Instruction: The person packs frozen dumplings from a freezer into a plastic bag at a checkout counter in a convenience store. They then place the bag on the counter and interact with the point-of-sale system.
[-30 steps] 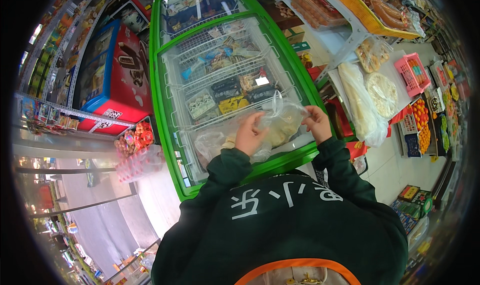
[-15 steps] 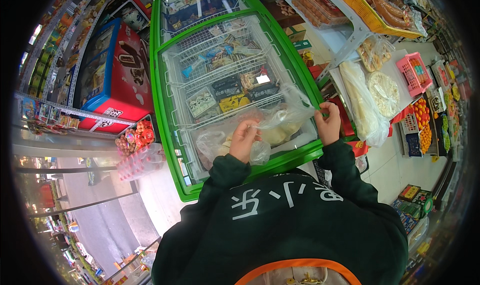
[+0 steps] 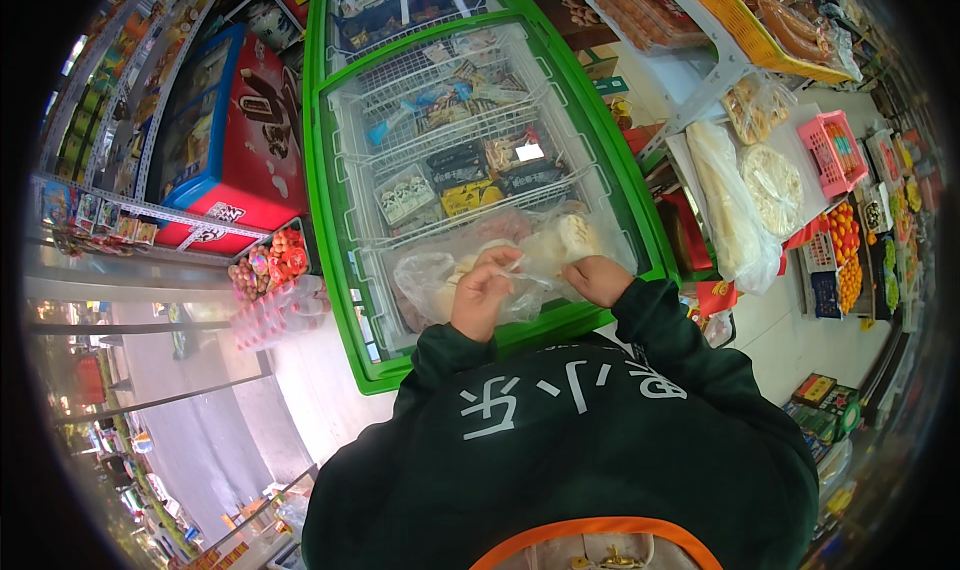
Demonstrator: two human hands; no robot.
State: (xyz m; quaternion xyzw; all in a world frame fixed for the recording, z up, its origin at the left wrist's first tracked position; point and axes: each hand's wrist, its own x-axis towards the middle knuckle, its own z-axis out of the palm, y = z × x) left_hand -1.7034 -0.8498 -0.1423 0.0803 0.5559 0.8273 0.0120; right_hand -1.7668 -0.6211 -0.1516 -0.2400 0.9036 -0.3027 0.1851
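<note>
A clear plastic bag [image 3: 545, 255] with pale, rounded pieces of food in it lies at the near end of a green-framed chest freezer [image 3: 640, 205]. My left hand [image 3: 483, 292] is at the bag's left side, its fingers curled and pinching the thin plastic. On the other side my right hand [image 3: 602, 281] is closed on the bag's near right part; the fingertips are partly hidden. To the left of my left hand, more crumpled clear plastic [image 3: 425, 275] covers pale food. I cannot tell exactly where one bag ends and the other begins.
Wire baskets of packets, among them a yellow packet [image 3: 470, 197], show under the freezer's glass. A red and blue freezer [image 3: 235, 160] stands left, with bagged red goods [image 3: 285, 260] beside it. Right are bagged flatbreads [image 3: 770, 190], a pink basket [image 3: 828, 140] and a yellow tray [image 3: 745, 25].
My right hand has come down and left, toward my left hand. The plastic that was stretched up between the hands is now lower and bunched, with the pale food showing more.
</note>
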